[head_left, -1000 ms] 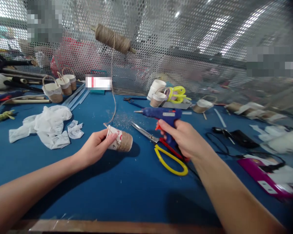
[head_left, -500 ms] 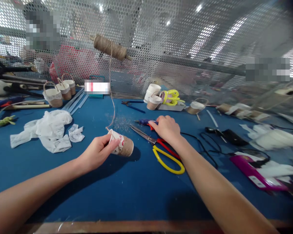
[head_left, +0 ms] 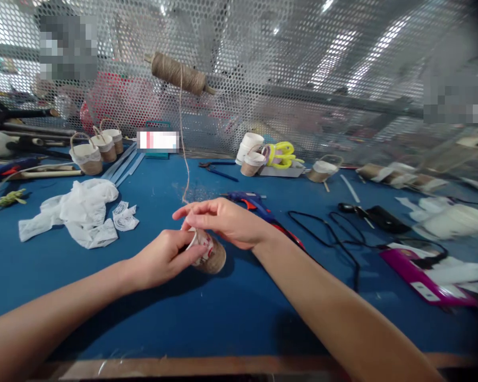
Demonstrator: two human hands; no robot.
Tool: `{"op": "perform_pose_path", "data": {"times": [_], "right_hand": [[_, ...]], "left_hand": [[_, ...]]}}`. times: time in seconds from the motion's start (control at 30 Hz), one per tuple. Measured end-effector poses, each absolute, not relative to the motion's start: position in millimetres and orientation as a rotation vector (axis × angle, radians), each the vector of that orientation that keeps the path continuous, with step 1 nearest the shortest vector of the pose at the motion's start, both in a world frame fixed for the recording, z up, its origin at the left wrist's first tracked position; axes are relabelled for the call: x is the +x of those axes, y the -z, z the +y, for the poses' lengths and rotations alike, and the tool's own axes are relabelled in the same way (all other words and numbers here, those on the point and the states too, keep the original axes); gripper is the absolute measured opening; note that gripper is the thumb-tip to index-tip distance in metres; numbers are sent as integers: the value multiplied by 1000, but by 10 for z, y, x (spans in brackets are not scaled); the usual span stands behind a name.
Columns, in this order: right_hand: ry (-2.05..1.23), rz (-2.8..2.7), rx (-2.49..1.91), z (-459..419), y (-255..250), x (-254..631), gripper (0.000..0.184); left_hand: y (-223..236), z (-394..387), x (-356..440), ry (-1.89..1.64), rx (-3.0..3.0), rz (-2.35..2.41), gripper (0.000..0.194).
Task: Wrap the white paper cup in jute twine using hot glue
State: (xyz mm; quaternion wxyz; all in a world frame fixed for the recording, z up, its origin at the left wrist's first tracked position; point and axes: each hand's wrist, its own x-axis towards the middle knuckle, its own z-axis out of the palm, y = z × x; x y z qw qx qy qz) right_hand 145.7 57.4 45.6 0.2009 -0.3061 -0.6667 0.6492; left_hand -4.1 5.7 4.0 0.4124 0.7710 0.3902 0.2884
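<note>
My left hand [head_left: 165,260] is closed round a small paper cup [head_left: 208,254] lying on its side, half wrapped in brown twine. My right hand [head_left: 227,220] hovers over the cup's rim, fingers pinched together where the twine strand [head_left: 182,148] comes down. That strand runs up to a twine spool [head_left: 178,74] hung on the mesh wall. A blue glue gun [head_left: 252,201] lies on the blue table [head_left: 231,313] just behind my right hand.
White crumpled plastic [head_left: 77,209] lies at the left. Finished small baskets [head_left: 91,154] stand at the back left, more cups [head_left: 252,154] and yellow scissors [head_left: 283,154] at the back middle. A black cable [head_left: 334,236] and a magenta case [head_left: 418,278] sit at the right.
My right hand laid the glue gun on the table, let go of it and came left to the cup, pinching at the twine. The left hand kept the cup.
</note>
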Motion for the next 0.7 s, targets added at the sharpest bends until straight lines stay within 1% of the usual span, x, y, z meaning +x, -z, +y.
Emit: {"op": "perform_pose_path", "data": {"times": [0.03, 0.1, 0.2, 0.27, 0.5, 0.63, 0.7], "right_hand": [[-1740, -1828, -875, 550, -472, 1487, 14], [-1528, -1760, -933, 496, -498, 1555, 12], [-1203, -1733, -1037, 409, -517, 1648, 15], [-1068, -1753, -1072, 348, -524, 1688, 19], [-794, -1870, -1079, 183, -580, 1706, 17], [-735, -1878, -1087, 162, -576, 1704, 18], [-702, -1887, -1095, 172, -558, 1702, 18]], "left_hand": [[-47, 64, -45, -736, 1852, 965, 30], [-67, 77, -52, -774, 1678, 929, 31], [-93, 87, -56, -823, 1460, 936, 34], [-92, 86, -53, -837, 1345, 941, 36], [-52, 84, -17, -851, 1211, 983, 38], [-64, 88, -4, -839, 1251, 1050, 42], [-75, 80, 2, -841, 1291, 1073, 40]]}}
